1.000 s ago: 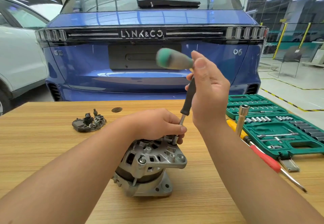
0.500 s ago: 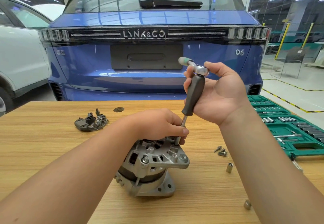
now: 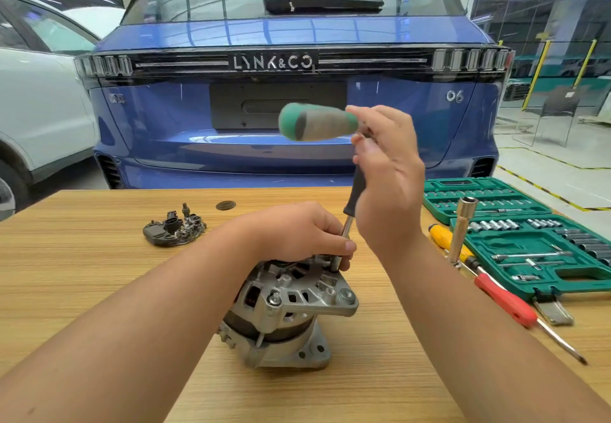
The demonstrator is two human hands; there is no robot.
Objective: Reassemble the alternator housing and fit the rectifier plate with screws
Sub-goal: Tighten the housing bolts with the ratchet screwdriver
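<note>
1. The alternator (image 3: 284, 310) stands lower centre on the counter (image 3: 82, 273); my left hand (image 3: 297, 234) pinches the driver shaft (image 3: 344, 240) to keep its tip seated on the housing screw.
2. My right hand (image 3: 390, 178) grips the ratchet handle (image 3: 317, 121), fingers curled round it.
3. Half a second ago the handle pointed away; now it has swung left, blurred.
4. The rectifier plate (image 3: 175, 229) waits at centre left.

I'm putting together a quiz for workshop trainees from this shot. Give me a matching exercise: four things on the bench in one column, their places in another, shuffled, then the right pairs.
Things
1. alternator
2. rectifier plate
3. socket set case
4. red-handled screwdriver

Places
A. lying in front of the green case, tip towards the near edge
B. open at the right end of the table
C. alone on the table, far left
D. under the left hand, mid-table

Pairs: 1-D, 2-C, 3-B, 4-A
</note>
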